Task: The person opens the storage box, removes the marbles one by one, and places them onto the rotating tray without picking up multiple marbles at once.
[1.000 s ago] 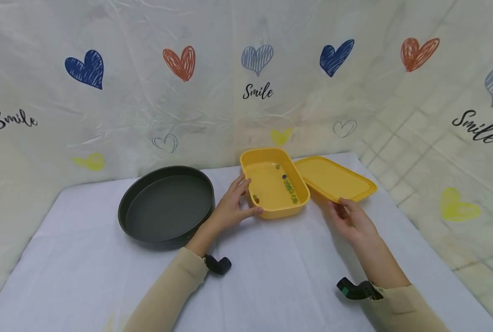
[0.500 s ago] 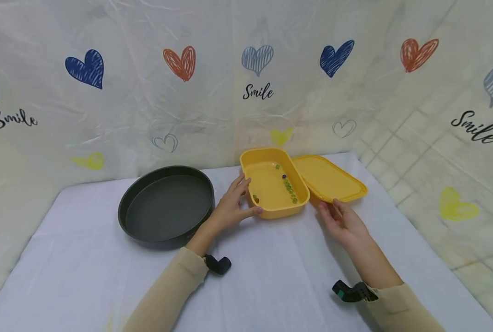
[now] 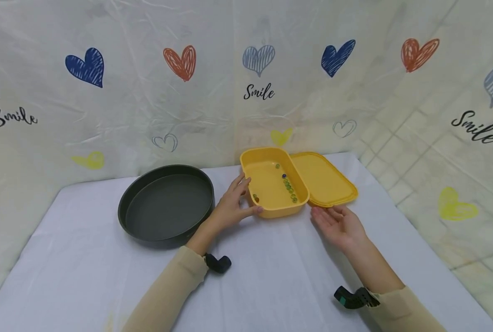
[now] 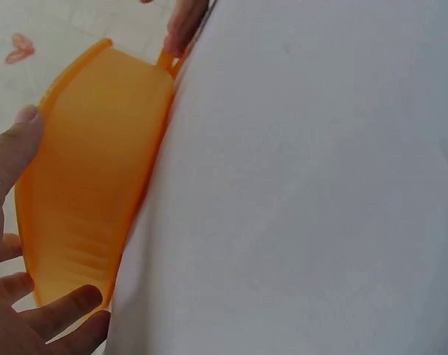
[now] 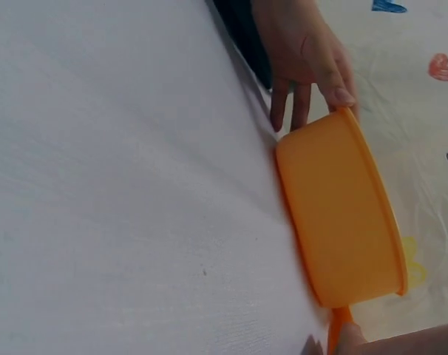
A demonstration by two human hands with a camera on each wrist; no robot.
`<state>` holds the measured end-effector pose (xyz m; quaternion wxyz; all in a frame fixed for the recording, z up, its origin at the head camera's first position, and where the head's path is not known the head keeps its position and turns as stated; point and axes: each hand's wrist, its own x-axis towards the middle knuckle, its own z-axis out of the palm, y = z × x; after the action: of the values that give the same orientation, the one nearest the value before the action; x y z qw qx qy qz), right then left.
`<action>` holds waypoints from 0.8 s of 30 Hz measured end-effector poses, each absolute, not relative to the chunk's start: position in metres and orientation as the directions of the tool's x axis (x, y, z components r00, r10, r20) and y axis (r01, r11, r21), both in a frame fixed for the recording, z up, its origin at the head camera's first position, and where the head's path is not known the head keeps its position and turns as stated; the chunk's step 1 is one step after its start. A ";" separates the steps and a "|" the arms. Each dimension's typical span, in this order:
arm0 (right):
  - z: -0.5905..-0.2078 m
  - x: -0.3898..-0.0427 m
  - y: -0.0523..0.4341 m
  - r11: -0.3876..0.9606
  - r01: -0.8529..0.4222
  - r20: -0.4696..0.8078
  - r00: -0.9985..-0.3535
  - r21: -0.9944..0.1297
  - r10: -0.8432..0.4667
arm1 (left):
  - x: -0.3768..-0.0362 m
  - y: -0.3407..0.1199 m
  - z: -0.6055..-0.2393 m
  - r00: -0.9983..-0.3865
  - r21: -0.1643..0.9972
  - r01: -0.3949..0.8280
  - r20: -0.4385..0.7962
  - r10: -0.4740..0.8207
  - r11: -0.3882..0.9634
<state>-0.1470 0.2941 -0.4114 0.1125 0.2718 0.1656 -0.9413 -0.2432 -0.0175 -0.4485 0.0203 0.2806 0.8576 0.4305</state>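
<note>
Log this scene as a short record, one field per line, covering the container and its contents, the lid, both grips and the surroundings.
Tub: yellow, uncovered, on the white cloth
Contents: small green beads, several in a row on the right; one blue bead beyond that row
Lid: yellow, off, at the tub's right side
Left grip: fingers spread, touching the tub's left side and near left corner
Right grip: at the lid's near edge; pinching or not is unclear
Pan: dark, round, left of the tub
Backdrop: printed hearts and "Smile"
</note>
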 end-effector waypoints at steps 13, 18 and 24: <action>-0.401 -0.135 0.286 -0.883 0.333 -0.513 -0.849 -0.331 -0.128 | -0.245 -0.017 -0.451 -0.845 0.746 0.463 0.207 0.494 0.479; -0.384 -0.132 0.277 -0.867 0.303 -0.524 -0.850 -0.395 -0.058 | -0.245 -0.017 -0.450 -0.847 0.740 0.462 0.206 0.489 0.489; -0.361 -0.133 0.259 -0.718 0.292 -0.427 -0.904 -0.632 0.008 | -0.236 -0.017 -0.444 -0.847 0.694 0.474 0.191 0.496 0.542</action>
<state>-0.1334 0.2592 -0.3607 0.0785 0.2042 0.3671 -0.9041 -0.2362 -0.0171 -0.4438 0.0137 0.2760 0.8781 0.3906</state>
